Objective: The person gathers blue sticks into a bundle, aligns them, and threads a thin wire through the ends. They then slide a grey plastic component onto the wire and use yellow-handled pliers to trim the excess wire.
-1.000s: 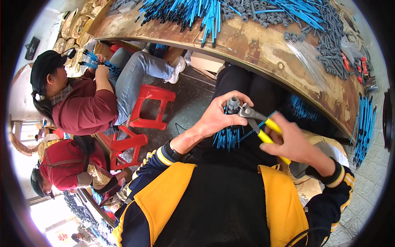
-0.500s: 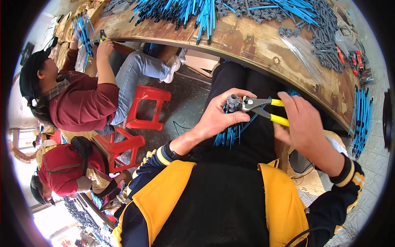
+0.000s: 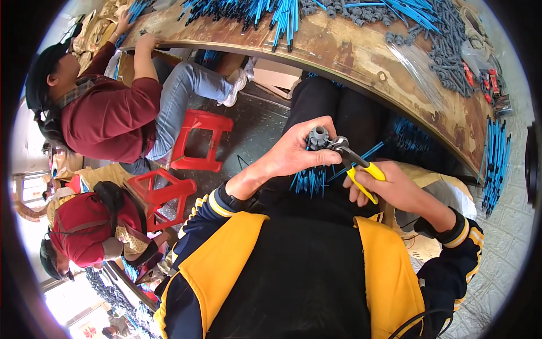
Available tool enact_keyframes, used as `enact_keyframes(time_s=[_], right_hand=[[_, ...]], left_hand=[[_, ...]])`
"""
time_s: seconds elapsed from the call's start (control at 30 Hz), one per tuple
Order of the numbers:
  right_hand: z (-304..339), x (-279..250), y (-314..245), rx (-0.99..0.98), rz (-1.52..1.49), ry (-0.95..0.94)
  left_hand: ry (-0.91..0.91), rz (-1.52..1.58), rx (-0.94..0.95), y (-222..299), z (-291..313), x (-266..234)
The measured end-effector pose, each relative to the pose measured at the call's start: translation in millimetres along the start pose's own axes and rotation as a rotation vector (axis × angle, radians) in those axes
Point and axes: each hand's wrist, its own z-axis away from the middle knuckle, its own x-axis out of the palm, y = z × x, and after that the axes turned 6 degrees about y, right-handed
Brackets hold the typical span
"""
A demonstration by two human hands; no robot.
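Observation:
My left hand (image 3: pixel 293 150) is closed around a ribbed grey plastic part (image 3: pixel 318 137) with a round hollow top, held above my lap. Yellow-handled pliers (image 3: pixel 375 172) slant down from that part, gripped in my right hand (image 3: pixel 393 186). Their dark metal jaws meet the right side of the grey part, close to my left thumb. What lies between the jaws is too small to tell. Thin blue sticks (image 3: pixel 309 182) hang below my left hand. Whether they are fixed to the grey part is hidden by my fingers.
A wooden table (image 3: pixel 344 53) curves across the far side, bearing blue sticks (image 3: pixel 285 22) and a heap of grey parts (image 3: pixel 451 62). More blue sticks (image 3: pixel 497 161) stand at the right. Two people sit at the left near red stools (image 3: pixel 200 141).
My right hand has moved down and left, swinging the pliers from level to slanting, with their handles closer together. The person at upper left has shifted both hands at the table.

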Motion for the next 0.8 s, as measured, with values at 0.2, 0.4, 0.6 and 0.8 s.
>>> enact_keyframes(time_s=[0.2,0.4,0.6,0.8], right_hand=[[17.4,-15.7,-36.5,0.111,-0.019,-0.123],[17.8,-24.7,-35.2,0.275,0.061,-0.259],[27.2,-13.9,-54.3,0.256,0.184,-0.184],[29.0,10.9,-35.5,-0.142,0.294,0.105]], left_hand=[[-0.100,0.075,-0.010,0.8,-2.5,-0.5],[-0.210,0.118,0.002,0.4,-4.0,-2.7],[-0.246,0.084,-0.015,5.8,-0.3,-2.7],[-0.152,0.003,-0.018,12.3,-1.0,-2.3]])
